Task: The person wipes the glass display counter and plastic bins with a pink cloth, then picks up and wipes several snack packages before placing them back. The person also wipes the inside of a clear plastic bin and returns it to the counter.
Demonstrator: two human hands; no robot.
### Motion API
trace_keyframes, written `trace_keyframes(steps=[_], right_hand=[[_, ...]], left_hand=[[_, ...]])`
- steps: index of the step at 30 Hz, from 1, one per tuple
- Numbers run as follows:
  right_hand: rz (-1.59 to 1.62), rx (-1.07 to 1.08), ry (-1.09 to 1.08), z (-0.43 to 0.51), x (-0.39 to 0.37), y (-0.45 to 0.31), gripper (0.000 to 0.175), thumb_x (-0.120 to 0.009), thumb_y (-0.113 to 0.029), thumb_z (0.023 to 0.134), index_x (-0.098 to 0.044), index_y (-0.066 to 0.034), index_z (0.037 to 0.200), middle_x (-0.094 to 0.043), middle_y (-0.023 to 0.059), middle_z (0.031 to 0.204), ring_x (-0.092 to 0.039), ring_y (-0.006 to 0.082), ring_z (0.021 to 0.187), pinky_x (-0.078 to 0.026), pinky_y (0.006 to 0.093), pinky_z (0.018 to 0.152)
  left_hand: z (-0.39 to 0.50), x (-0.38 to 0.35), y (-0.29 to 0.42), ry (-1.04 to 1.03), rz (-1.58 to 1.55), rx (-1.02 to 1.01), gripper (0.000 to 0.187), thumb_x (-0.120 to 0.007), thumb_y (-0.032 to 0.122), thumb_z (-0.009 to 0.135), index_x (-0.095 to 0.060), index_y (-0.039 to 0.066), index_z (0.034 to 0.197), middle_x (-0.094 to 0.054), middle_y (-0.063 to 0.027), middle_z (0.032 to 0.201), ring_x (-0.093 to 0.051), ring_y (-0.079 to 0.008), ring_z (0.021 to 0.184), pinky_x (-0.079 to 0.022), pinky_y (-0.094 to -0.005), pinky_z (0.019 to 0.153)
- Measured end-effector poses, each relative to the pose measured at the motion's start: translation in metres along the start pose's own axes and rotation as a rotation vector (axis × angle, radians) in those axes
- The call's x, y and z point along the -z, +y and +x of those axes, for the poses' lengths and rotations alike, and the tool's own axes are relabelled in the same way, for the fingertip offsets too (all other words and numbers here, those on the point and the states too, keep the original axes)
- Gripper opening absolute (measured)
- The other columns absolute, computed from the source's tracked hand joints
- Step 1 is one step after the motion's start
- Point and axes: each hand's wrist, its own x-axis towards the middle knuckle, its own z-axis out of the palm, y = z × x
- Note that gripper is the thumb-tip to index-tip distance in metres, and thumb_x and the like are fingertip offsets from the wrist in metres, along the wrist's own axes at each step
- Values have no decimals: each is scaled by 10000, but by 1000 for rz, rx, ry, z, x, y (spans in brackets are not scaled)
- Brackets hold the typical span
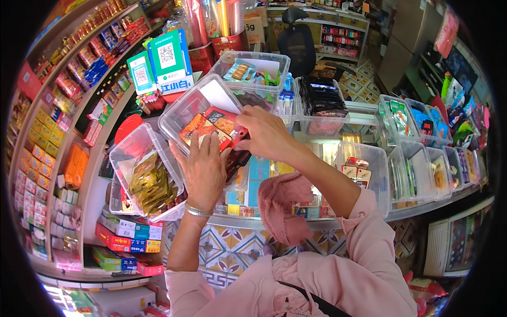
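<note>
A clear plastic bin (pixel 174 115) is tilted on the counter before me, with red snack packets (pixel 216 126) inside. My right hand (pixel 263 132) pinches the end of a red packet (pixel 237 138) at the bin's right edge. Across the near side of the bin lies my left hand (pixel 204 170), fingertips on the packets and fingers somewhat apart. Dark packets (pixel 239 162) show below the hands, partly covered. A second clear bin (pixel 119 152), left of my left hand, holds gold-green packets (pixel 154 180).
A pink towel (pixel 277 202) hangs over the front edge of the glass counter (pixel 321 225). Beyond stand a clear bin (pixel 253 55) of snacks and another (pixel 323 119) of black packets. Payment-code signs (pixel 168 59) stand at back left. More bins (pixel 412 170) line the right side.
</note>
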Motion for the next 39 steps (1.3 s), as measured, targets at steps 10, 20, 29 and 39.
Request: trace_keyframes(steps=[10, 20, 29, 39], right_hand=[[90, -96, 64, 7, -23, 10, 197, -728, -131, 745, -603, -23, 852, -601, 146, 934, -607, 361, 890, -474, 478, 749], [139, -95, 166, -95, -6, -79, 207, -642, -168, 855, -596, -44, 1014, -583, 144, 963, -590, 345, 891, -483, 445, 694], [12, -232, -44, -229, -76, -4, 364, -663, -265, 808, -608, -44, 1093, -543, 170, 1205, -504, 340, 1119, -382, 487, 907], [-47, -73, 136, -254, -99, 15, 395, -644, -218, 769, -602, -25, 1111, -581, 153, 1106, -545, 335, 1074, -411, 456, 940]], left_hand=[[2, 0, 2, -54, 43, -9, 365, -499, 301, 990, -559, 45, 1242, -586, -74, 1248, -448, -328, 1287, -65, -694, 1108], [-10, 5, 4, 96, 8, 40, 396, -574, 221, 948, -541, 46, 1302, -582, -76, 1283, -464, -285, 1290, -98, -656, 1129], [-24, 11, 103, 106, -614, -244, 351, -676, 58, 852, -610, 19, 1194, -650, -108, 1145, -584, -313, 1117, -373, -495, 1022], [36, -29, 260, -420, -678, -631, 153, -657, 65, 830, -645, 9, 972, -678, -159, 898, -645, -340, 882, -492, -444, 760]])
